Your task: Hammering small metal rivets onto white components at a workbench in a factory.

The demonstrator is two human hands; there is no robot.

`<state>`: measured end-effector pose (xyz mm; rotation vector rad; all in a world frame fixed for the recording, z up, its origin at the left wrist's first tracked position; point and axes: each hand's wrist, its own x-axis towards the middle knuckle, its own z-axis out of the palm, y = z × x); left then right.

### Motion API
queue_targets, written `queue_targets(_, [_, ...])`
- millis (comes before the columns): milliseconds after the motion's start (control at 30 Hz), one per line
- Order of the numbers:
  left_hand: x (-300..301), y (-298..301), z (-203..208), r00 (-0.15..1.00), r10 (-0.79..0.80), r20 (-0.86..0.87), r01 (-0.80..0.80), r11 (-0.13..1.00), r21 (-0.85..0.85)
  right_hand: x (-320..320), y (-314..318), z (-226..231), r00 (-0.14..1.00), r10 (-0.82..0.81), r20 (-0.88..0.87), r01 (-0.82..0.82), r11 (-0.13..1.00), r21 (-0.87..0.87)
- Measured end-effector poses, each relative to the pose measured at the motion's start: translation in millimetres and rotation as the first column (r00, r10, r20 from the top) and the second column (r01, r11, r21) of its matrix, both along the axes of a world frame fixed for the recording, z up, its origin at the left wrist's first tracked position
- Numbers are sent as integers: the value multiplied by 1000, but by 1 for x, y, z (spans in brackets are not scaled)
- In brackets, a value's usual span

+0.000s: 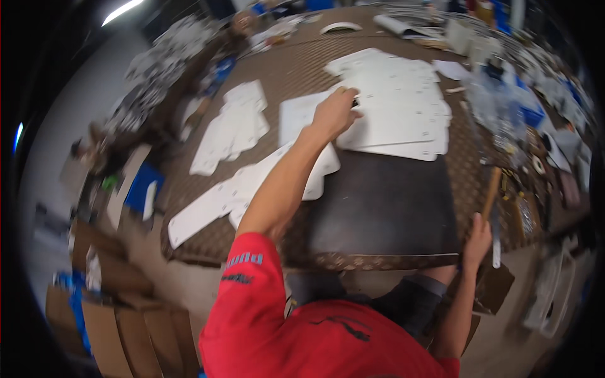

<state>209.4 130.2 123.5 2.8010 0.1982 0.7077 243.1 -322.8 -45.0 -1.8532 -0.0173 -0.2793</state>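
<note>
My left hand [337, 113] reaches to the left edge of a fanned stack of flat white sheets [400, 104], its fingers bent. A small dark thing [355, 101] shows between thumb and fingers, too blurred to name. Low at the table's right edge, my right hand [478, 242] is closed round the wooden handle [491, 192] of a hammer, whose dark head is hard to make out. White cut pieces [233, 129] lie fanned at the left. More white strips [208, 211] spread under my left forearm. A pale sheet [299, 114] lies beside my left hand.
A dark mat [384, 211] covers the near part of the brown patterned table [296, 63]. A metal ruler [496, 236] hangs by the right edge. Clear plastic bags [498, 101] and clutter crowd the right side. Cardboard boxes [135, 334] stand at the lower left.
</note>
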Motion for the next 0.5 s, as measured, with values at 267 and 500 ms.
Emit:
queue_targets(267, [-179, 123, -10, 764, 54, -642, -139, 987, -82, -2, 15, 15, 986, 108, -129, -77, 971, 227])
queue_targets(500, [-239, 120, -78, 919, 213, -331, -204, 977, 62, -6, 12, 15, 991, 71, -114, -58, 992, 113])
